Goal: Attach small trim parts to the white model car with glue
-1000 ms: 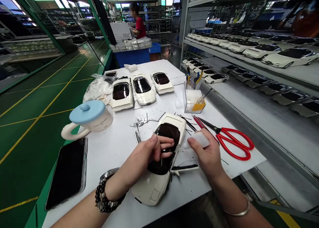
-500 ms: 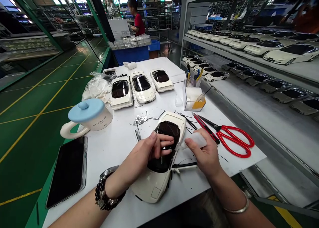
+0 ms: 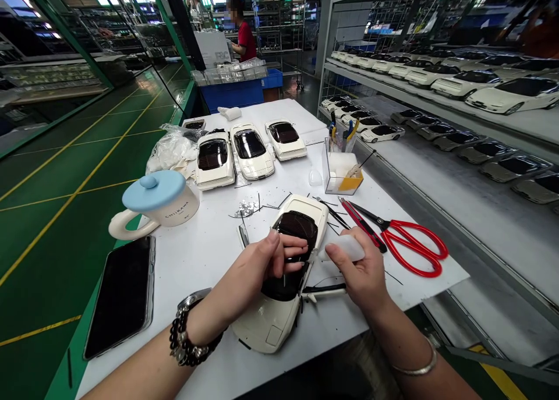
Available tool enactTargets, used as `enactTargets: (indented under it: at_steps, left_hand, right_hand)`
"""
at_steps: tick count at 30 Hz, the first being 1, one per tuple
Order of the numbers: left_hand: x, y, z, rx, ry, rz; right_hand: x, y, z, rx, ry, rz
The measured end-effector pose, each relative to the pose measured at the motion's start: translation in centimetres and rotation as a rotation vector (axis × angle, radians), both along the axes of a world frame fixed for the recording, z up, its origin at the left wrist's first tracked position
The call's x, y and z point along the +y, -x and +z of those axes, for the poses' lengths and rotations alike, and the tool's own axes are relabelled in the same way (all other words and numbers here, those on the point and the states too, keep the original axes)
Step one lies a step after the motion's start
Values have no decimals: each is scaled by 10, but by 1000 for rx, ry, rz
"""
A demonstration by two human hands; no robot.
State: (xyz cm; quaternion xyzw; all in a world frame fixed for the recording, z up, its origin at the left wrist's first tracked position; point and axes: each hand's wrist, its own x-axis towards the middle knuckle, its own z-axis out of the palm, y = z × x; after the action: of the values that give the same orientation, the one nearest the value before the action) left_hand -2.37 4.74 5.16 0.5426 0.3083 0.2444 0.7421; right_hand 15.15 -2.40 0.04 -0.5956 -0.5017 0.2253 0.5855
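Note:
A white model car (image 3: pixel 262 324) with dark windows lies on the white-covered table in front of me. Its door (image 3: pixel 325 291) on the right side stands swung out. My left hand (image 3: pixel 271 260) rests over the windscreen and roof, palm turned inward, fingers stretched out and thumb raised, with nothing visible in it. In my right hand (image 3: pixel 367 266) is a small white squeeze bottle (image 3: pixel 349 247), pinched between thumb and fingers. The bottle's clear nozzle points left at the car's side by the door opening, close to my left fingertips. Whether the tip touches the car is unclear.
Red-handled scissors (image 3: pixel 414 245) and a red cutter (image 3: pixel 360 222) lie right. Behind stand a clear tool box (image 3: pixel 345 181) and three white model cars (image 3: pixel 253 152). A lidded mug (image 3: pixel 174 205) and phone (image 3: pixel 122 295) sit left. Racks (image 3: pixel 393 88) of cars flank the table.
The view has shifted slightly, so everything sits a little further right. Both hands, the bottle and the car keep nearly the same places relative to each other.

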Motion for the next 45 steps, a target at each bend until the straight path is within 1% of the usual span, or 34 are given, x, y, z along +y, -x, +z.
enactTargets:
  at_steps: [4,8,13,16,17,19,21,22,24,25,27,29,30,32,35,37,39,41,43,45]
  left_hand:
    - [-1,0,-1,-7,7,-2]
    - [-1,0,-1,-2,11,2]
    - [0,0,0,-2,14,-5]
    - [-1,0,1,-2,23,-10]
    - [-1,0,1,-3,25,-11]
    - [-2,0,2,-6,25,-16]
    - [-3,1,3,-10,23,-26]
    - [-4,2,3,-11,20,-30]
    - [-7,2,3,8,4,-44]
    - [-8,2,4,28,-12,-52]
    - [-12,3,5,81,-50,-64]
    - [-16,3,6,128,-90,-79]
    - [-18,3,6,142,-110,-87]
    - [-21,3,6,158,-147,-109]
    - [-24,3,4,177,-187,-130]
    - [-26,3,2,208,-200,-137]
    - [-27,3,0,242,-217,-142]
    - [-28,3,-1,265,-236,-151]
    - [-28,3,0,272,-243,-155]
    - [-28,3,2,272,-238,-151]
  right_hand:
    - [0,-3,-4,-16,-5,4]
    - [-1,0,-1,-8,3,-7]
    - [0,5,4,34,10,-62]
    - [-1,1,3,78,-11,-119]
    - [-2,-3,4,129,-41,-143]
    - [-3,-14,8,289,-153,-193]
    - [-1,-28,17,442,-303,-247]
    - [2,-35,23,482,-374,-269]
    - [13,-46,36,472,-461,-289]
    - [23,-50,42,417,-464,-275]
    - [47,-53,50,245,-366,-178]
    - [78,-50,52,21,-154,-29]
    - [95,-48,51,-92,-42,21]
    - [128,-42,46,-343,171,68]
    - [170,-36,33,-466,281,105]
    - [188,-34,24,-499,325,103]
    - [197,-33,19,-531,366,86]
    - [196,-32,19,-555,393,70]
    - [185,-32,25,-575,399,60]
    - [165,-35,34,-602,381,54]
